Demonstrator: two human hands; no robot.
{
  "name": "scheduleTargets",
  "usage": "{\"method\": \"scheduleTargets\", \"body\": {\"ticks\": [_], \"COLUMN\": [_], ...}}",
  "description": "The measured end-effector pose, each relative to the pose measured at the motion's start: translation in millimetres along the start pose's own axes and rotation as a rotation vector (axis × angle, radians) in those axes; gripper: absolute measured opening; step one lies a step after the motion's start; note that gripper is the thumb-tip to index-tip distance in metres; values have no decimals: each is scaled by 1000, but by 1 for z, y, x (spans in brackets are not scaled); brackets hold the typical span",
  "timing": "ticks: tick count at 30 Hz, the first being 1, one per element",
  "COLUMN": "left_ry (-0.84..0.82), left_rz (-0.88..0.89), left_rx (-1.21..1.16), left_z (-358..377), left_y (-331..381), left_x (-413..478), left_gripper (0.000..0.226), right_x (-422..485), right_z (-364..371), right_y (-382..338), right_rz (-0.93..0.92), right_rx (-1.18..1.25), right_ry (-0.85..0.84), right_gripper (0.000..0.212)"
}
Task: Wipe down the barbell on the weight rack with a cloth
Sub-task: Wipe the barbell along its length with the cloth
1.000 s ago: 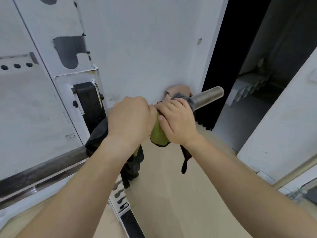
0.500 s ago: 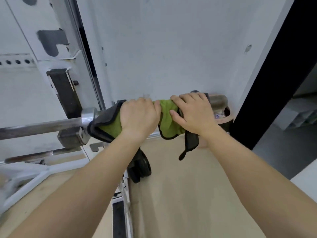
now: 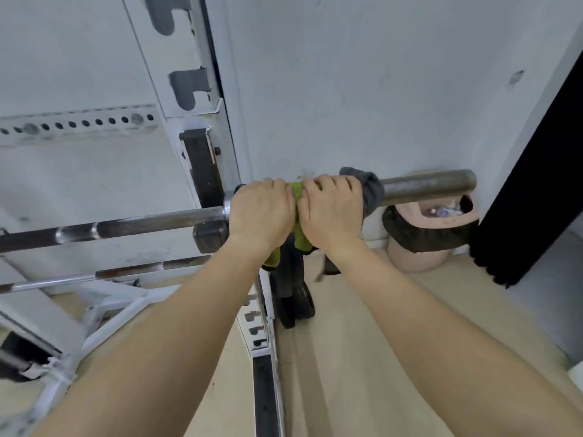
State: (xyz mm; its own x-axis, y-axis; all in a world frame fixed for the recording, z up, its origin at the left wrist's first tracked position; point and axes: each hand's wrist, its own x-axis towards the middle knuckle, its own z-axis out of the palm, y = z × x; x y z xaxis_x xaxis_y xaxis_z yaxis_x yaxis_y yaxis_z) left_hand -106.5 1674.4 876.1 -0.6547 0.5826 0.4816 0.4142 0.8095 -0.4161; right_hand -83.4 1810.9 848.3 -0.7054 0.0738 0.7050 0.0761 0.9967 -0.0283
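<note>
The steel barbell runs level across the view and rests on a black hook of the white weight rack. Its thick sleeve end sticks out to the right. A green and grey cloth is wrapped round the sleeve just right of the collar. My left hand and my right hand grip the cloth side by side, knuckles touching. A grey fold bulges out to the right of my right hand, and cloth ends hang below the bar.
A second bar lies lower on the rack. A pink bin with a black liner stands under the sleeve end. A black curtain hangs at the right. Black weight plates stand by the rack's base rail.
My hands have closed together on the sleeve, bunching the cloth between them, and more bare sleeve shows on the right. The view has swung left and down, showing more of the bar's shaft.
</note>
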Motion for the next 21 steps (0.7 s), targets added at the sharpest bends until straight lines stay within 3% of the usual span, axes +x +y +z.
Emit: {"method": "scheduleTargets", "body": {"ticks": [5, 9, 13, 21], "left_ry": [-26, 57, 149, 210], "left_rz": [-143, -261, -349, -335], "left_rx": [-33, -71, -83, -77], "left_z": [-1, 7, 6, -9], "left_y": [17, 35, 68, 177], "left_x": [11, 20, 37, 104], "left_gripper": [36, 38, 43, 37], "right_x": [4, 10, 9, 7], "right_z": [11, 23, 29, 9], "right_y": [42, 73, 115, 249], "right_rz": [-269, -416, -460, -391], "right_rx": [-20, -2, 68, 48], "right_ry": [90, 242, 371, 270], "right_gripper": [36, 38, 37, 38]}}
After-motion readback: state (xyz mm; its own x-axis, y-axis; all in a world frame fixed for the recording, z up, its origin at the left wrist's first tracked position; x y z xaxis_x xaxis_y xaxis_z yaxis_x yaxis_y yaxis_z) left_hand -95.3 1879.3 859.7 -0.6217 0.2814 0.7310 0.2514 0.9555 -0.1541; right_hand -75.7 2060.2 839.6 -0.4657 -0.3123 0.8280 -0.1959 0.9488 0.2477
